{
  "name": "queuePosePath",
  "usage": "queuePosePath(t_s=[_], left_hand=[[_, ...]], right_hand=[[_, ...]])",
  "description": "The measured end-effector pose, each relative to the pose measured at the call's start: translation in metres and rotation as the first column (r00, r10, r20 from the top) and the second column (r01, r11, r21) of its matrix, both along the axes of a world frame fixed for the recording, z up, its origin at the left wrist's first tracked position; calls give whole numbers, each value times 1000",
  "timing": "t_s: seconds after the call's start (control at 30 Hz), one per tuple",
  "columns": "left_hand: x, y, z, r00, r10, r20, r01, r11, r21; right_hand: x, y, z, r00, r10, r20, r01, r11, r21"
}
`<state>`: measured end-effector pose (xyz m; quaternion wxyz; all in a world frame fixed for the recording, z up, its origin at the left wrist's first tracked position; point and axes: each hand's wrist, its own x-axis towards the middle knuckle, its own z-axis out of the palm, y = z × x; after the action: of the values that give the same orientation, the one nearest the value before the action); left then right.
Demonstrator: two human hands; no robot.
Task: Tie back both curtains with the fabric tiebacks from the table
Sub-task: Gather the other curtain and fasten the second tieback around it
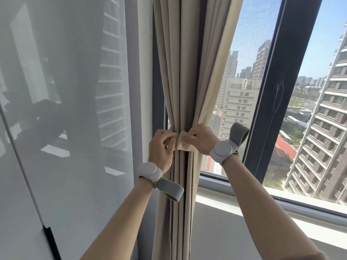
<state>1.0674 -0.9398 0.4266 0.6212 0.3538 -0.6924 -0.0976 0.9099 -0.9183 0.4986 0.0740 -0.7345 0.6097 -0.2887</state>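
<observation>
A beige curtain (185,76) hangs gathered in folds at the left side of the window. A beige fabric tieback (183,142) wraps around it at its narrowest point. My left hand (162,147) pinches the tieback's left end against the folds. My right hand (200,138) grips the right end, whose flap hangs loose in front of the curtain. The two ends meet between my hands. The part of the tieback behind the curtain is hidden. Both wrists carry white round devices on grey straps.
A glossy white cabinet door (65,128) stands close on the left and reflects the room. To the right are the dark window frame (272,109), a white window sill (262,209) and tall buildings outside.
</observation>
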Motion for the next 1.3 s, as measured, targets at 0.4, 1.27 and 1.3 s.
queuePosePath(t_s=[0.4, 1.27, 1.3], left_hand=[[-13, -8, -3, 957, 10, -289, 34, 988, 147], [-54, -37, -13, 906, 90, -413, -11, 982, 189], [-54, -39, -14, 903, 91, -420, -10, 982, 191]], right_hand=[[6, -36, -14, 928, -63, 367, 90, 994, -55], [9, -70, -19, 797, -86, 598, 62, 996, 61], [9, -70, -19, 784, -90, 614, 65, 996, 64]])
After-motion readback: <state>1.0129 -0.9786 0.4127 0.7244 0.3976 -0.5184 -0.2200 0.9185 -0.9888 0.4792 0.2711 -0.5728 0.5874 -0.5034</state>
